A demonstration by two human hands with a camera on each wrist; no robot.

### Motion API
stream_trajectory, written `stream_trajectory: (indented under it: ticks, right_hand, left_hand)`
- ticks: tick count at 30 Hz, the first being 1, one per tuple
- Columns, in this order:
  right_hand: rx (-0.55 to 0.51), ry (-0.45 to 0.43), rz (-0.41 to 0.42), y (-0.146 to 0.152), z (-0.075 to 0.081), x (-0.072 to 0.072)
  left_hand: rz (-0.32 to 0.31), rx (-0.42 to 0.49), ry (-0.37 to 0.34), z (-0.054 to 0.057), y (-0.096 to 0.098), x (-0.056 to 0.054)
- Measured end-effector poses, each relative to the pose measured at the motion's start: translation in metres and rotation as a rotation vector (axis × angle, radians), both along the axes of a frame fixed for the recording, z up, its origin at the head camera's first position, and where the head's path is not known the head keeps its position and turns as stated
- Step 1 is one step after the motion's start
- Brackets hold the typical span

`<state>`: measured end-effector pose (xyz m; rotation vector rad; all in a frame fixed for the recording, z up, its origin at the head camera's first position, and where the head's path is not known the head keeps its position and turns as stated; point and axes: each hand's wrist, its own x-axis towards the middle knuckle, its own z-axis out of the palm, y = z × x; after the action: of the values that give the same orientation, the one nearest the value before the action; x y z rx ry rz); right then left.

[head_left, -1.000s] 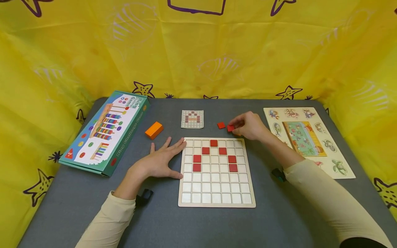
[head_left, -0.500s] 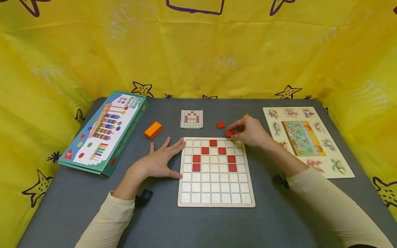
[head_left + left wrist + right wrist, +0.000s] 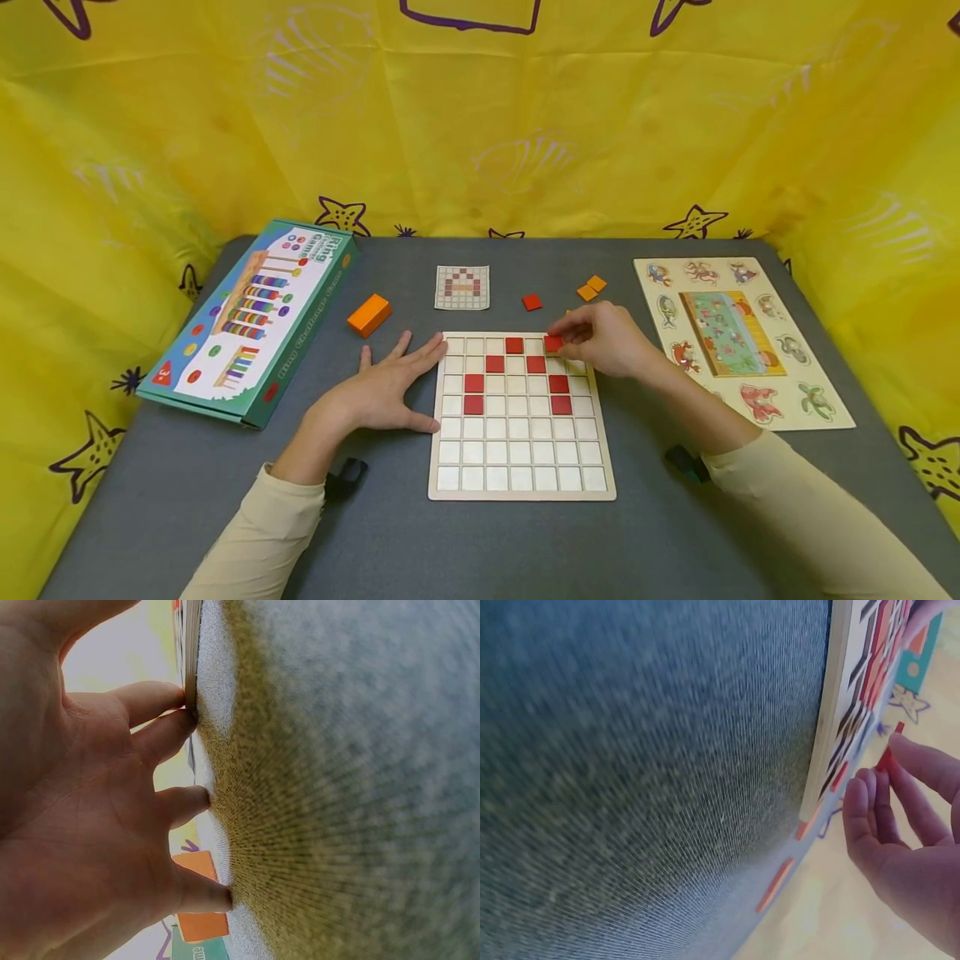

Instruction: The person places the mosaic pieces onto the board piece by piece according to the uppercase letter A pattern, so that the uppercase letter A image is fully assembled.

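A grid board [image 3: 521, 454] of white squares in a wooden frame lies on the grey table, several red tiles set in its upper rows. My right hand [image 3: 606, 340] pinches a red tile [image 3: 552, 343] between thumb and fingers over the top row's right part; the right wrist view shows that tile [image 3: 889, 746] held on edge, above the board. My left hand [image 3: 380, 392] lies spread at the board's left edge, thumb and index finger touching the frame. Behind the board are a loose red tile [image 3: 532, 302] and a small pattern card [image 3: 462, 287].
Orange tiles [image 3: 587, 292] lie behind my right hand, one partly hidden by it. An orange block [image 3: 369, 315] sits beyond my left hand. A green game box [image 3: 251, 325] stands at the left, and a sea-animal puzzle board [image 3: 742, 342] lies at the right.
My right hand has carried the red tile from behind the board toward me, over its top row. Orange tiles have come into view behind it. My left hand stays in place.
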<state>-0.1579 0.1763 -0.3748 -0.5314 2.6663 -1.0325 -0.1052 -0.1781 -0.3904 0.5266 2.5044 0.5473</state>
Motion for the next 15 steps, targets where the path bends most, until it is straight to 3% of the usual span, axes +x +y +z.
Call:
stream_trajectory:
  ticks: [15]
  right_hand:
    - [-0.010,-0.005,0.009,0.001,-0.001,0.021]
  left_hand:
    - [0.001,0.000,0.006,0.001,0.001,0.001]
